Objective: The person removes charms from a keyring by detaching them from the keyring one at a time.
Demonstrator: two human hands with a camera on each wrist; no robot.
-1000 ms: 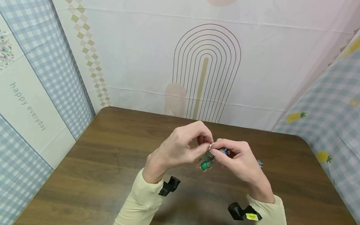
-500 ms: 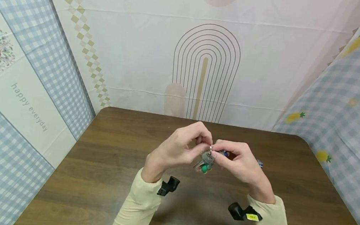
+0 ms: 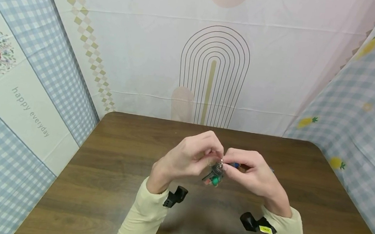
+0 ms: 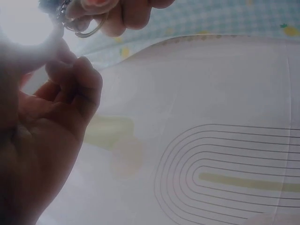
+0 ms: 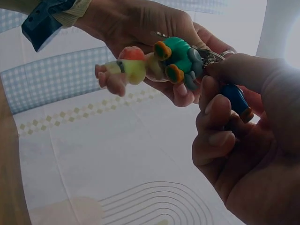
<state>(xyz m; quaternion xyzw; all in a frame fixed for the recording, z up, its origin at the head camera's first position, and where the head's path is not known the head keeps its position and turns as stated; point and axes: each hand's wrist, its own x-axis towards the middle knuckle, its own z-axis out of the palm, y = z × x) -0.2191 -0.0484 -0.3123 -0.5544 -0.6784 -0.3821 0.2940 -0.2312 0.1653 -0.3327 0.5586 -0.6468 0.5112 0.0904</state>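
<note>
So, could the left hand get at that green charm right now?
Probably yes: the green charm hangs exposed near the left hand, though that hand seems busy at the metal ring.

Smooth Plastic, Shiny Metal, Creased Cloth

The green figurine [image 5: 177, 55], upper centre in the right-wrist view, looked like smooth plastic; the ring [image 4: 87, 34], upper left in the left-wrist view, was shiny metal. Across the bottom of the head view, the counter [image 3: 100, 198] showed wood grain, faintly glossy. The backdrop [image 3: 142, 61] above was matt, creased cloth.
</note>
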